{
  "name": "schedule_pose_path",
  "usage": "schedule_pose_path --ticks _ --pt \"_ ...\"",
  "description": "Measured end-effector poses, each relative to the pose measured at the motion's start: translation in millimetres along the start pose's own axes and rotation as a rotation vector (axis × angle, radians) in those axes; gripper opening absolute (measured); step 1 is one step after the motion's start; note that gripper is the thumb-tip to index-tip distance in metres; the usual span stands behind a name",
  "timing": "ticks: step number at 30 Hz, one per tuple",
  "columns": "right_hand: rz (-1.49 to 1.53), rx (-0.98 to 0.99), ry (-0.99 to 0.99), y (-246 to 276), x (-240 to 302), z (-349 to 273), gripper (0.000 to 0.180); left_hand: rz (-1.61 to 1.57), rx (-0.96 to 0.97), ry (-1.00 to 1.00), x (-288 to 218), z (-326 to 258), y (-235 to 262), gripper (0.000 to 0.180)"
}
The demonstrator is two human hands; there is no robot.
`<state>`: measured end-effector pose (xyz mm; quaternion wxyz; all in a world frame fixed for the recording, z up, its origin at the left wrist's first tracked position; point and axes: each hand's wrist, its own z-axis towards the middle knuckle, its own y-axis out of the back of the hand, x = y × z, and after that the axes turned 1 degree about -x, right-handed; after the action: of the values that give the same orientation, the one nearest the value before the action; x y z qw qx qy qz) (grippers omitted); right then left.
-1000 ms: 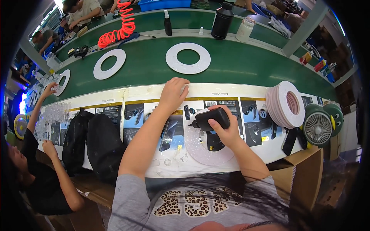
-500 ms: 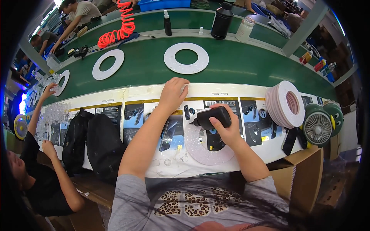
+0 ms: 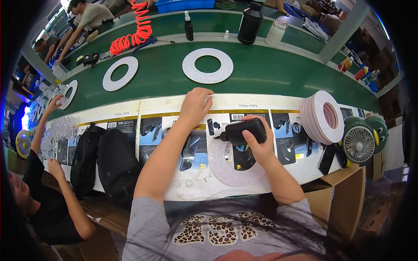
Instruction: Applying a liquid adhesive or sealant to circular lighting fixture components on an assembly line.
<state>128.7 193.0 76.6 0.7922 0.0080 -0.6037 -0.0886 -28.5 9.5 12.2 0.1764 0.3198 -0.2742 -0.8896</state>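
My right hand (image 3: 260, 143) is wrapped round a black squeeze bottle (image 3: 238, 132) with a pointed nozzle. The bottle lies nearly level, its tip to the left, above a white speckled ring (image 3: 216, 163) on the worktable. Bent and with the thumb apart, my left hand (image 3: 197, 104) rests at the table's far edge beside the green conveyor belt (image 3: 261, 74); nothing shows in it. A few small clear pieces (image 3: 189, 183) lie left of the ring.
A stack of rings (image 3: 320, 117) stands at right, near a small green fan (image 3: 359, 141). More rings (image 3: 207, 65) lie on the belt. Black bags (image 3: 115, 163) are at left, where a co-worker (image 3: 52, 204) reaches toward the belt. Bottles (image 3: 250, 24) stand on the ledge beyond.
The rings on the belt have shifted slightly left. My right hand has moved the bottle a little to the right, and it lies more level. My left hand has stayed put.
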Motion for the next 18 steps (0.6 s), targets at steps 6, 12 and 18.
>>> schedule_pose_path --ticks 6,12,18 --pt "-0.065 0.066 -0.011 11.9 7.1 3.0 0.029 0.0 0.005 -0.004 1.0 0.0 0.7 0.012" --pt "-0.136 0.139 -0.009 12.7 14.3 4.1 0.028 -0.012 0.002 -0.008 2.3 0.2 0.0 0.013" --pt "-0.141 0.156 -0.017 12.1 11.9 3.4 0.028 -0.026 0.01 0.003 1.7 -0.1 -0.6 0.013"
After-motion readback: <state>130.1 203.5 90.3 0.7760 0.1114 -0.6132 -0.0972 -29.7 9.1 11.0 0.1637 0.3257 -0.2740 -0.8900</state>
